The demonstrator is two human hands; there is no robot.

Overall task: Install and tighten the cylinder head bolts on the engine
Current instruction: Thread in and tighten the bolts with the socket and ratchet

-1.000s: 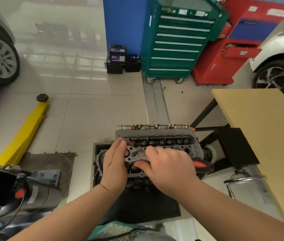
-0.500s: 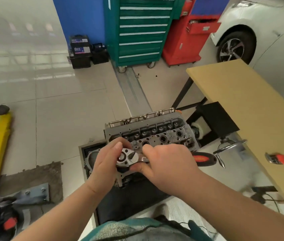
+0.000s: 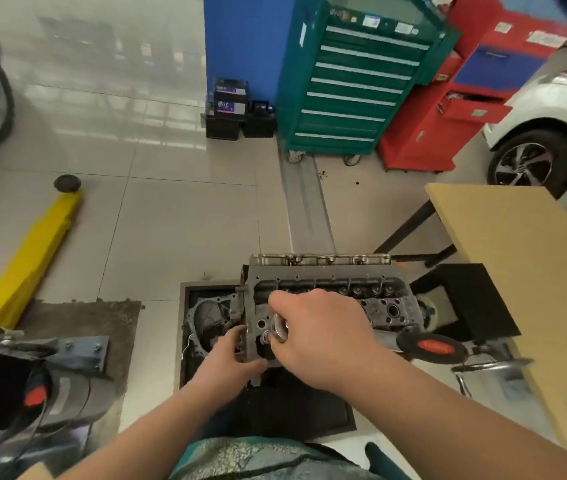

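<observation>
Right hand [image 3: 323,334] grips ratchet [image 3: 429,346] (red-handled).

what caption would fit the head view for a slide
Right hand works a ratchet on the cylinder head while the left hand steadies its near end.

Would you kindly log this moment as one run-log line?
right hand: grips ratchet on cylinder head | left hand: braces head's near left edge | handle: points right
</observation>
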